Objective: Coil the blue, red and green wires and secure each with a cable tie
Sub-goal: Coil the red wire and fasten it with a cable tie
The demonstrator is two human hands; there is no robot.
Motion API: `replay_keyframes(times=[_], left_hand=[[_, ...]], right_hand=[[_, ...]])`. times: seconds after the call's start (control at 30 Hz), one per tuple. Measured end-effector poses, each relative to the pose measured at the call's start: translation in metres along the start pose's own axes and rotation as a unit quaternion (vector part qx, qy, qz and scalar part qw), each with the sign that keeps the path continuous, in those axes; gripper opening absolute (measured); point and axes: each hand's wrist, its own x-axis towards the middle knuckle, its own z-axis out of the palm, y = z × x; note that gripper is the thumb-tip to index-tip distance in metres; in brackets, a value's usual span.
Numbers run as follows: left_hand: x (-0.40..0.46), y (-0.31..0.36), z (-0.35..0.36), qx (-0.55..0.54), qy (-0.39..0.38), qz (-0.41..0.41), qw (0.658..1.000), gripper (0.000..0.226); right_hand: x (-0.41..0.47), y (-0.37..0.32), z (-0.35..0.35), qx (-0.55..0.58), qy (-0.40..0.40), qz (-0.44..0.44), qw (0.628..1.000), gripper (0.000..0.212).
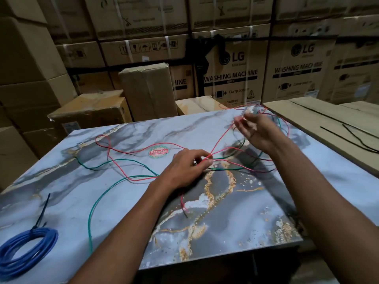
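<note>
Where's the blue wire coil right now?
Head view: the blue wire coil lies at the marble table's near-left corner, with a black cable tie on it.
</note>
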Motion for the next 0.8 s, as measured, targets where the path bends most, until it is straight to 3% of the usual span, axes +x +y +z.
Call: replay_keyframes(times=[0.07, 0.1, 0.23, 0.3, 0.37, 0.47, 0.53, 0.63, 0.7, 0.77, 0.8], left_hand=[[0.0, -0.005, -0.002, 0.009, -0.004, -0.006, 1.0, 0.035], [0.0, -0.007, -0.003, 0.016, -0.005, -0.005, 1.0, 0.037], [0.0, -0.008, -0.004, -0.031, 0.013, -0.046, 0.998, 0.042], [0.001, -0.004, -0.006, -0.1, 0.011, -0.078, 0.992, 0.054], [0.004, -0.001, -0.007, -0.124, -0.001, -0.097, 0.988, 0.06], [0.003, 0.001, -0.005, -0.093, 0.013, -0.097, 0.991, 0.036], [0.002, 0.002, -0.007, -0.137, 0.004, -0.047, 0.989, 0.025], [0.0, 0.01, -0.02, -0.245, -0.026, -0.023, 0.969, 0.021], [-0.001, 0.009, -0.022, -0.244, -0.019, -0.05, 0.968, 0.018], [0.0, 0.005, -0.02, -0.19, 0.036, -0.069, 0.979, 0.022], [0.002, 0.003, -0.019, -0.167, 0.082, -0.073, 0.98, 0.022]], right_hand=[[0.002, -0.006, -0.003, 0.158, 0.013, -0.033, 0.987, 0.015], [0.002, -0.006, -0.004, 0.181, 0.02, -0.047, 0.982, 0.018], [0.0, 0.01, -0.005, 0.036, 0.046, -0.012, 0.998, 0.012], [0.0, 0.017, -0.001, 0.05, 0.031, 0.017, 0.998, 0.009], [-0.004, 0.017, 0.005, 0.134, 0.0, 0.026, 0.991, 0.009], [-0.008, 0.015, 0.01, 0.212, -0.046, 0.007, 0.976, 0.015], [-0.012, 0.012, 0.011, 0.207, -0.059, 0.005, 0.977, 0.016], [-0.011, 0.012, 0.01, 0.139, -0.032, -0.001, 0.99, 0.017], [-0.008, 0.014, 0.008, 0.107, 0.005, 0.003, 0.994, 0.022], [-0.012, 0.019, 0.007, -0.049, 0.036, -0.019, 0.998, 0.013], [-0.016, 0.022, 0.004, -0.211, 0.058, -0.064, 0.974, 0.009]])
